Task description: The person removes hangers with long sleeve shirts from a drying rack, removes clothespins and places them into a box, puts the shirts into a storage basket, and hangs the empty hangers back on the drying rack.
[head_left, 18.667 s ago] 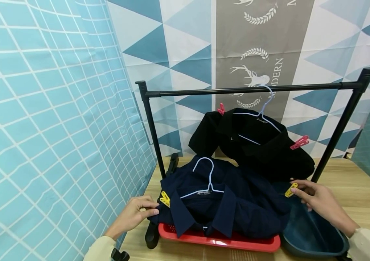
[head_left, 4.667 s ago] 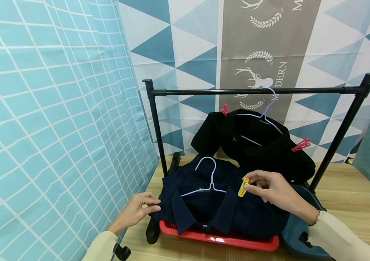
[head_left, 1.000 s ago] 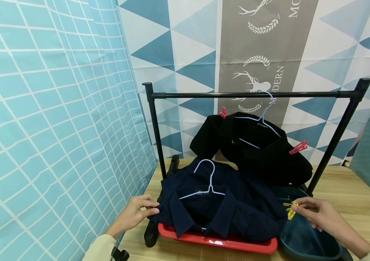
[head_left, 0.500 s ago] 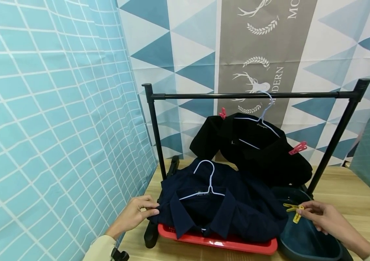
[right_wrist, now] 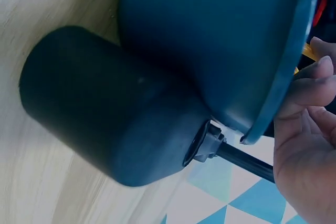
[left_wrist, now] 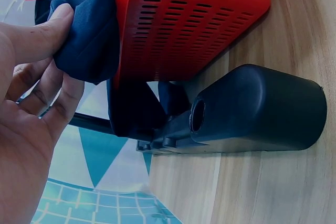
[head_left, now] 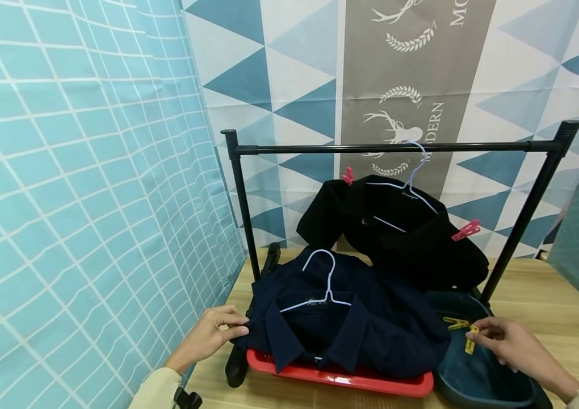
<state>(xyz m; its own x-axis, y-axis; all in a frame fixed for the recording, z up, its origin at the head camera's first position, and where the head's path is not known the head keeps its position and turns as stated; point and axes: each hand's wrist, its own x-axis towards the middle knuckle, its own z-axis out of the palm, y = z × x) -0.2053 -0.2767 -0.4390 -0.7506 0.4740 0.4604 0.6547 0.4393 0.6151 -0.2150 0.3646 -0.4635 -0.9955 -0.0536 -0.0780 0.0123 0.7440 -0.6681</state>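
A navy collared shirt [head_left: 391,335] on a pale wire hanger [head_left: 330,278] lies over a red perforated basket [head_left: 340,383]. My left hand [head_left: 213,335] pinches its left edge; in the left wrist view the thumb presses the bunched cloth at the basket's side. At the right my right hand [head_left: 514,346] holds a yellow clothespin [head_left: 470,343] between thumb and fingertips, over a dark blue basin [head_left: 489,380]. A second yellow clothespin [head_left: 456,323] shows in the basin, just left of those fingertips. In the right wrist view, the basin wall hides most of the held clothespin.
Behind, a black shirt [head_left: 397,250] with two red clothespins [head_left: 466,230] hangs by a hanger from the black rack's bar [head_left: 310,149]. Rack feet [left_wrist: 257,108] stand on the wooden table beside basket and basin. A tiled-pattern curtain [head_left: 90,199] borders the left.
The yellow clothespin seen earlier at the navy shirt's left shoulder is gone from there. My right hand has carried one from over the shirt to the basin, shifting slightly right lately. Left hand stays.
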